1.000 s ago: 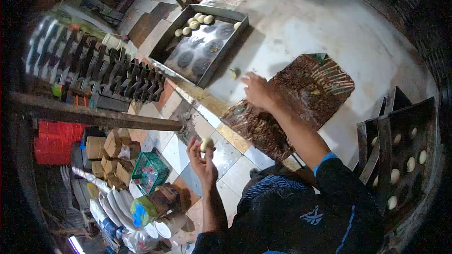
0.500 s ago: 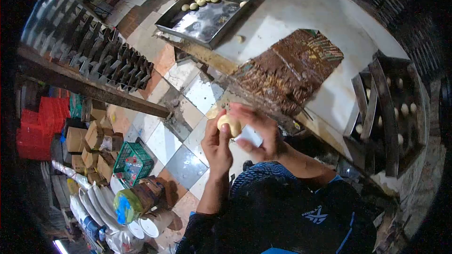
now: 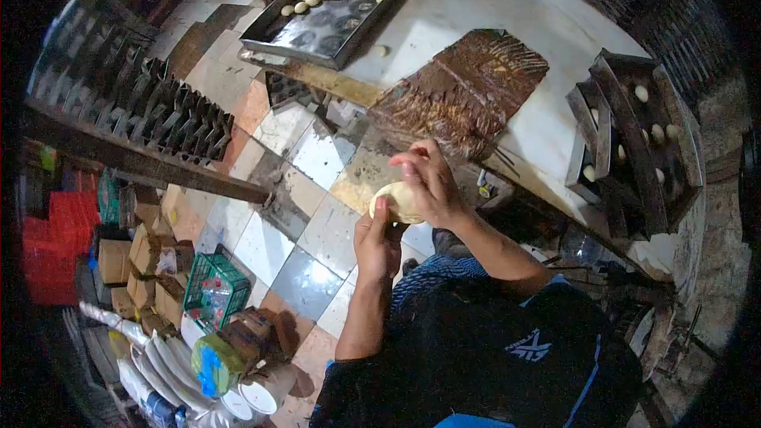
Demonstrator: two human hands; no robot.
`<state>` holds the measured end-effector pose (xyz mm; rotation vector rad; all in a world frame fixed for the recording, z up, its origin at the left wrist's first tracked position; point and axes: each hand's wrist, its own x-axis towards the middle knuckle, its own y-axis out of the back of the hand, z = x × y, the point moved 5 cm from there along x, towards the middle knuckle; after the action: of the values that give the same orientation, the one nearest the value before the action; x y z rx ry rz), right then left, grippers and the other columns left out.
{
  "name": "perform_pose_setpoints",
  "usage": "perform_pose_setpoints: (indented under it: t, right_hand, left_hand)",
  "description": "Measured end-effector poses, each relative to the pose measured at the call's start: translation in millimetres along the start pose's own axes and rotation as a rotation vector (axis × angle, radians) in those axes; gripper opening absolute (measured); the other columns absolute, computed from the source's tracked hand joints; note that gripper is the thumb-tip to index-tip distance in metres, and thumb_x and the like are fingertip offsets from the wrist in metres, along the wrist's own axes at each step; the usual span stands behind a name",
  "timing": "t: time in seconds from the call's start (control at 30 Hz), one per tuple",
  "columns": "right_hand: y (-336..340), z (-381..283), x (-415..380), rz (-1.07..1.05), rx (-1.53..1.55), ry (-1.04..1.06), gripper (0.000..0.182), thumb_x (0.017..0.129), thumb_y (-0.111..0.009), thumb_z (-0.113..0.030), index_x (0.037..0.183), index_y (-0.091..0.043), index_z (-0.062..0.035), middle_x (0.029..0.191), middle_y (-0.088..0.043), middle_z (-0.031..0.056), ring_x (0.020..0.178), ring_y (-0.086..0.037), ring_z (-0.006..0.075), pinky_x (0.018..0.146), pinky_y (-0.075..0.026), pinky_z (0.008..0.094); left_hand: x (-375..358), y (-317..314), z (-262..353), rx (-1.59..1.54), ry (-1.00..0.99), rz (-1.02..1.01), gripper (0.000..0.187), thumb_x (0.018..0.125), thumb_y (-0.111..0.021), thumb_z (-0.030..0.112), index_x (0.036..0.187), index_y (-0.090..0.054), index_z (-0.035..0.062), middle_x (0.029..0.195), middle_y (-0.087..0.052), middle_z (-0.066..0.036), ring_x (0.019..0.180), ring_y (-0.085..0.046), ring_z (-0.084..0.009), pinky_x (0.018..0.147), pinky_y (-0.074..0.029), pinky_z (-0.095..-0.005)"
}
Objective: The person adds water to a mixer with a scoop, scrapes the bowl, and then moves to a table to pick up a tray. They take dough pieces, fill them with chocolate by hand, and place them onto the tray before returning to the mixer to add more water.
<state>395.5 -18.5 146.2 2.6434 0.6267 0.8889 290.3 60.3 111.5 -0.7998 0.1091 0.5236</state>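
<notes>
My left hand holds a pale piece of dough, the thumb on its near face. The dough looks flattened into a round. Against its right side is my right hand, fingers stretched upward and apart; its palm side covers part of the dough. Beyond both hands, on the pale table, lies a slab of brown paste with a ridged surface. A small dough ball sits on the tabletop close to a metal tray, which has several dough balls along its far side.
Dark metal trays with several dough pieces stand at the table's right end. To the left, a wooden beam runs below stacked metal pans. A green crate, cardboard boxes and white sacks are on the tiled floor.
The dough has gone from a rounded lump to a wider, flatter piece. My right hand has come up against its right side, fingers now pointing up. The view has shifted slightly.
</notes>
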Motion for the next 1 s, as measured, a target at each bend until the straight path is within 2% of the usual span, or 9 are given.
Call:
perform_pose_setpoints:
  t: [0.2, 0.23, 0.27, 0.37, 0.63, 0.73, 0.9, 0.97, 1.0]
  right_hand:
    - [43.2, 99.6, -27.5, -0.093, 0.179, -0.314, 0.049, 0.093, -0.041, -0.041, 0.080, -0.059, 0.0020, 0.078, -0.061, 0.0109, 0.071, -0.057, 0.0219, 0.066, -0.044, 0.0335]
    - [60.5, 120.3, -28.9, 0.044, 0.169, -0.349, 0.032, 0.089, -0.052, -0.028, 0.077, -0.058, 0.0010, 0.075, -0.057, 0.0151, 0.071, -0.058, 0.0261, 0.065, -0.045, 0.0358]
    - [80.6, 148.9, -34.9, 0.051, -0.240, -0.411, 0.021, 0.084, -0.054, -0.020, 0.082, -0.057, 0.0006, 0.080, -0.058, 0.0169, 0.077, -0.057, 0.0303, 0.069, -0.045, 0.0388]
    - [117.1, 193.3, -43.8, -0.112, -0.831, -0.388, 0.034, 0.070, -0.057, -0.004, 0.104, -0.053, 0.0005, 0.089, -0.056, 0.0214, 0.074, -0.053, 0.0406, 0.069, -0.041, 0.0467]
    - [107.0, 198.3, -2.4, -0.591, -0.517, -0.585, 0.045, 0.076, -0.050, -0.002, 0.121, -0.046, -0.0025, 0.117, -0.048, 0.0260, 0.104, -0.053, 0.0402, 0.083, -0.046, 0.0454]
    - [106.4, 195.3, 29.0, -0.201, -0.596, -0.083, 0.036, 0.081, -0.047, -0.001, 0.117, -0.052, -0.0004, 0.100, -0.057, 0.0227, 0.083, -0.060, 0.0386, 0.070, -0.051, 0.0443]
    - [82.3, 238.9, 41.5, -0.309, -0.566, -0.209, 0.032, 0.080, -0.046, 0.001, 0.110, -0.055, 0.0017, 0.092, -0.060, 0.0221, 0.070, -0.060, 0.0378, 0.064, -0.050, 0.0461]
    - [82.5, 243.6, 49.4, -0.543, -0.477, -0.408, 0.023, 0.077, -0.048, 0.002, 0.099, -0.057, 0.0033, 0.079, -0.061, 0.0210, 0.074, -0.059, 0.0423, 0.063, -0.047, 0.0459]
    - [87.5, 252.3, 50.6, -0.430, -0.264, -0.411, 0.016, 0.082, -0.049, -0.003, 0.089, -0.062, 0.0023, 0.059, -0.058, 0.0132, 0.058, -0.059, 0.0330, 0.054, -0.045, 0.0413]
  left_hand:
    - [41.5, -26.5, -67.9, -0.103, 0.330, -0.196, 0.042, 0.095, -0.047, 0.029, 0.120, -0.049, -0.0053, 0.116, -0.057, -0.015, 0.102, -0.059, -0.0228, 0.088, -0.047, -0.0332]
    - [46.9, -32.3, -69.1, -0.190, 0.444, -0.203, 0.043, 0.097, -0.045, 0.029, 0.122, -0.049, -0.0058, 0.118, -0.057, -0.015, 0.105, -0.058, -0.0232, 0.089, -0.046, -0.0324]
    - [56.1, -27.3, -73.1, -0.126, 0.463, -0.201, 0.049, 0.096, -0.045, 0.032, 0.125, -0.046, -0.0076, 0.124, -0.054, -0.016, 0.113, -0.054, -0.0248, 0.096, -0.041, -0.0354]
    - [89.4, -26.2, -62.9, -0.022, 0.342, -0.262, 0.055, 0.094, -0.046, 0.036, 0.126, -0.045, -0.0087, 0.126, -0.052, -0.017, 0.116, -0.051, -0.0258, 0.102, -0.036, -0.0390]
    - [151.3, -30.9, -31.4, 0.175, 0.073, -0.065, 0.060, 0.092, -0.049, 0.033, 0.138, -0.031, -0.0023, 0.131, -0.047, -0.019, 0.119, -0.049, -0.0264, 0.100, -0.039, -0.0388]
    - [154.2, -40.3, -24.5, 0.177, -0.015, 0.011, 0.053, 0.093, -0.049, 0.022, 0.136, -0.033, -0.0051, 0.127, -0.050, -0.021, 0.113, -0.054, -0.0257, 0.098, -0.042, -0.0370]
    - [153.9, -31.2, -33.3, 0.067, -0.055, 0.026, 0.048, 0.093, -0.052, 0.020, 0.134, -0.039, -0.0020, 0.124, -0.053, -0.016, 0.113, -0.053, -0.0244, 0.098, -0.042, -0.0385]
    - [155.1, -26.3, -40.3, 0.074, -0.059, 0.108, 0.048, 0.093, -0.049, 0.019, 0.133, -0.038, -0.0057, 0.124, -0.053, -0.020, 0.111, -0.055, -0.0258, 0.097, -0.043, -0.0360]
    - [157.1, -26.4, -41.1, 0.077, -0.034, 0.120, 0.046, 0.093, -0.050, 0.019, 0.131, -0.041, -0.0057, 0.122, -0.054, -0.019, 0.110, -0.056, -0.0251, 0.096, -0.044, -0.0359]
